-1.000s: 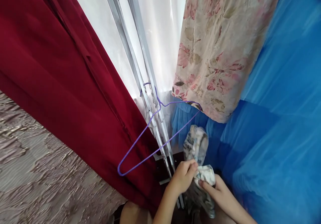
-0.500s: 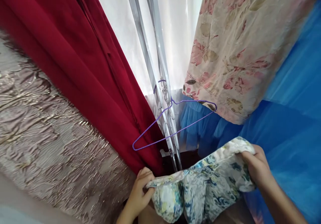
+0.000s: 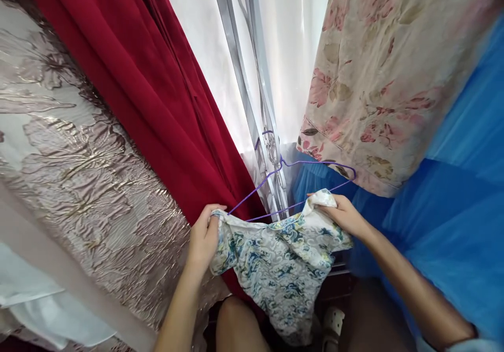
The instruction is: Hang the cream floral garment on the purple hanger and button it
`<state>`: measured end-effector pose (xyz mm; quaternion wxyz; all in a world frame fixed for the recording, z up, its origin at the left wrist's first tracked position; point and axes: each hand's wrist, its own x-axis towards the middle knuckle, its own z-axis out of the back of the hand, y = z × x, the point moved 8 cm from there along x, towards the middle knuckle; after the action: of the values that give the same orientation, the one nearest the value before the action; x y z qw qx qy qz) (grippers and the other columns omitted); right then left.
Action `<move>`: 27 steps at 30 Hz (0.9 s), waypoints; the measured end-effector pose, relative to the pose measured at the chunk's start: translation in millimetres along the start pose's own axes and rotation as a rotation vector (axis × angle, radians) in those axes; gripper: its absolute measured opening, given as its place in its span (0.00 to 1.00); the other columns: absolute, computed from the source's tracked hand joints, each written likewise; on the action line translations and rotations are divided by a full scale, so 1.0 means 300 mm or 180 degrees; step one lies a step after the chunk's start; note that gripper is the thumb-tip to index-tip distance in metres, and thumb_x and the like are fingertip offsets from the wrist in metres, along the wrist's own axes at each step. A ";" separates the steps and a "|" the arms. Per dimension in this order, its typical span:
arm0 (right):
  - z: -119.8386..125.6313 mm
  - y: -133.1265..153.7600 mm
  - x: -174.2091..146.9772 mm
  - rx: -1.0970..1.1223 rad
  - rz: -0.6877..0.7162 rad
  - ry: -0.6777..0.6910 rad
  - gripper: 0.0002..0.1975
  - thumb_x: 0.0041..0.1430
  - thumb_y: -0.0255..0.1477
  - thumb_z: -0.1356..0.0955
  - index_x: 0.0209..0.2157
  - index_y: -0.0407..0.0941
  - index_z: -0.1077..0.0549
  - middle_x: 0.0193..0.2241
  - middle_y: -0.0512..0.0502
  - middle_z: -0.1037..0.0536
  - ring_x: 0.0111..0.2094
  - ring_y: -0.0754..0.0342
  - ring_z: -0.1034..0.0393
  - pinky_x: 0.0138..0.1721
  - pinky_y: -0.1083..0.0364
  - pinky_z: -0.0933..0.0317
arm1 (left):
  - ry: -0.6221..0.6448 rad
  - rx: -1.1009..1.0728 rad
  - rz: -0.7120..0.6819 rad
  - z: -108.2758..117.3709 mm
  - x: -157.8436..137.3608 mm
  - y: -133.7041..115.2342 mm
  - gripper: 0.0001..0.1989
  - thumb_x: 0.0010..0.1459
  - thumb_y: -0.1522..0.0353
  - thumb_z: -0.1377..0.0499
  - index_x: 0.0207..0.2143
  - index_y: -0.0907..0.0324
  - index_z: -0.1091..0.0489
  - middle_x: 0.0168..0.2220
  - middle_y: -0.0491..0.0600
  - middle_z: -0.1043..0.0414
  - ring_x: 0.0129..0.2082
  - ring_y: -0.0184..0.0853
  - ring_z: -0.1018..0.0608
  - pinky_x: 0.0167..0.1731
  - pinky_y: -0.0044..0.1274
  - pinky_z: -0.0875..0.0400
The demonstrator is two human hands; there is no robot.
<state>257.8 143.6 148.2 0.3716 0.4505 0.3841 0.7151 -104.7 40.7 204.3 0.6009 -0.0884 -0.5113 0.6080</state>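
A short-sleeved top (image 3: pixel 281 262) with a blue, yellow and white pattern hangs spread between my two hands. My left hand (image 3: pixel 205 236) is closed on its left shoulder, by the left end of a purple hanger (image 3: pixel 258 188). That end of the hanger is hidden behind the fabric and fingers. At the other shoulder, my right hand (image 3: pixel 340 213) pinches the neckline edge below the hanger's right arm, whose tip still shows. The hanger hangs by its hook from a grey metal stand (image 3: pixel 240 73).
Dark red fabric (image 3: pixel 157 100) and a textured metallic-pink cloth (image 3: pixel 90 168) hang at the left. On the right are a beige floral garment (image 3: pixel 366 79) and blue tulle (image 3: pixel 452 226). White cloth (image 3: pixel 197 21) hangs behind the stand. A pale shoe (image 3: pixel 334 323) shows below.
Both hands have raised the top up to the hanger. Its left shoulder now covers the hanger's left end, and the top hangs down longer and more unfolded.
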 end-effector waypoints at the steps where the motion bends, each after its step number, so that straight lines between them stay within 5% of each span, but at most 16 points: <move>1: -0.009 -0.012 -0.002 -0.0033 -0.0022 0.0006 0.18 0.61 0.38 0.31 0.44 0.40 0.19 0.41 0.43 0.17 0.43 0.43 0.24 0.45 0.51 0.33 | 0.0012 -0.0155 0.0080 -0.018 0.022 0.000 0.12 0.63 0.65 0.48 0.42 0.58 0.28 0.45 0.50 0.24 0.45 0.38 0.23 0.47 0.27 0.31; 5: -0.027 -0.022 -0.028 -0.0172 0.0041 -0.0031 0.17 0.62 0.40 0.31 0.41 0.40 0.19 0.36 0.44 0.17 0.39 0.44 0.24 0.40 0.53 0.33 | 0.0180 -0.0527 0.0126 -0.076 0.094 -0.037 0.12 0.61 0.64 0.45 0.41 0.59 0.26 0.42 0.50 0.24 0.41 0.37 0.23 0.42 0.26 0.29; 13: -0.043 0.021 -0.048 -0.0354 0.0153 0.0015 0.14 0.63 0.36 0.33 0.33 0.41 0.21 0.31 0.47 0.19 0.35 0.47 0.26 0.34 0.56 0.38 | 0.0093 -0.0603 0.0270 -0.062 0.151 -0.060 0.10 0.58 0.67 0.43 0.39 0.59 0.24 0.38 0.48 0.24 0.36 0.34 0.24 0.37 0.23 0.32; 21: -0.149 0.020 -0.108 0.0101 0.0050 0.0021 0.11 0.61 0.29 0.33 0.28 0.40 0.22 0.24 0.50 0.22 0.27 0.53 0.30 0.27 0.59 0.42 | 0.0121 -0.0077 -0.1037 -0.168 0.097 -0.337 0.13 0.60 0.75 0.46 0.40 0.57 0.23 0.42 0.47 0.24 0.44 0.33 0.23 0.45 0.23 0.30; 24: -0.110 0.055 -0.171 0.0204 0.0260 -0.0135 0.10 0.60 0.27 0.33 0.39 0.42 0.19 0.35 0.46 0.16 0.36 0.49 0.23 0.36 0.56 0.33 | -0.0234 0.0103 -0.1319 -0.149 0.062 -0.348 0.10 0.59 0.76 0.45 0.38 0.58 0.25 0.38 0.46 0.24 0.40 0.33 0.22 0.42 0.22 0.29; 27: 0.027 0.102 -0.233 -0.0027 0.0609 -0.0972 0.19 0.60 0.25 0.34 0.53 0.47 0.22 0.52 0.44 0.20 0.51 0.45 0.25 0.53 0.51 0.34 | -0.0443 0.0289 -0.1592 -0.127 0.038 -0.338 0.08 0.59 0.75 0.43 0.37 0.59 0.24 0.36 0.46 0.23 0.36 0.32 0.22 0.41 0.23 0.28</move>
<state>282.0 70.8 152.7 0.3578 0.5868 0.2756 0.6721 -15.2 44.7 266.4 0.6993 0.1098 -0.5295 0.4675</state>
